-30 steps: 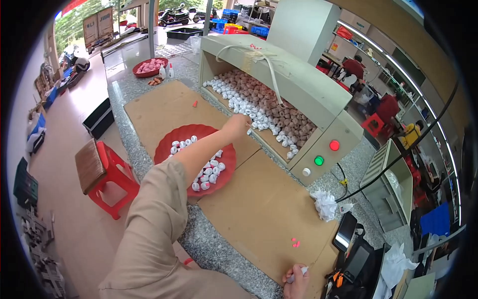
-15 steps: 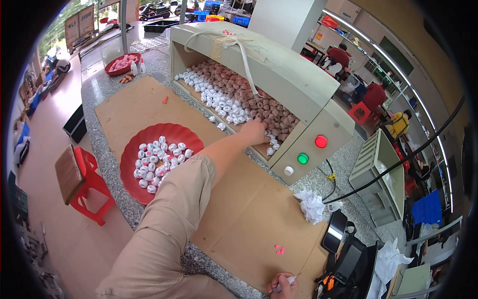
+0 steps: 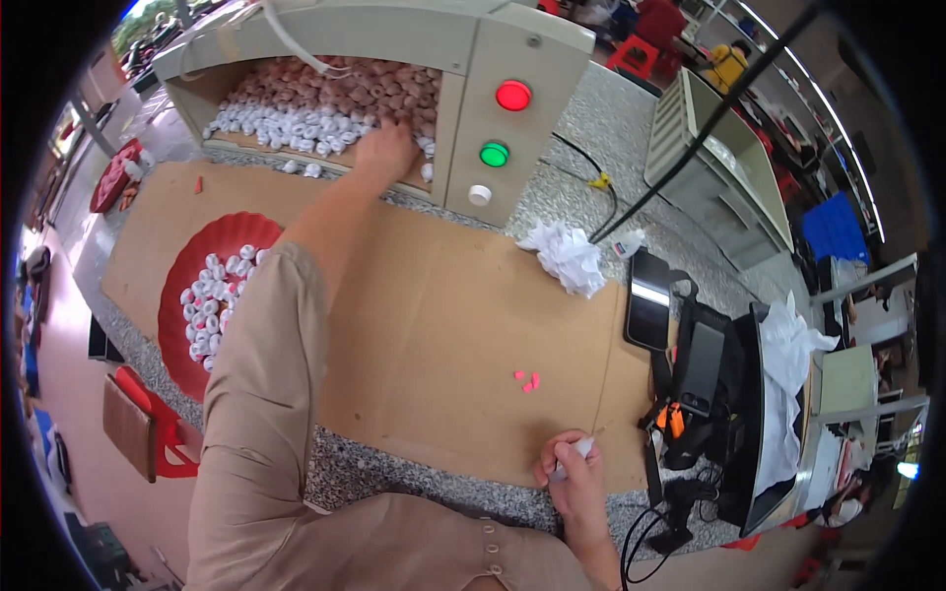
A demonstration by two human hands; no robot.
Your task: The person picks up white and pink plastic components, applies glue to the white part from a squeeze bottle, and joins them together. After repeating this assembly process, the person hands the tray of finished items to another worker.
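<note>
Currently left hand among white pieces, grip unclear; right hand clenched round small white bottle.

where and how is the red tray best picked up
Probably by the bare rim along the left side of the red tray, coming in from the left, thumb on top and fingers beneath. The scalloped edge is exposed there, while the left sleeve covers the right side. Keep it level: loose white pieces lie in it.
</note>
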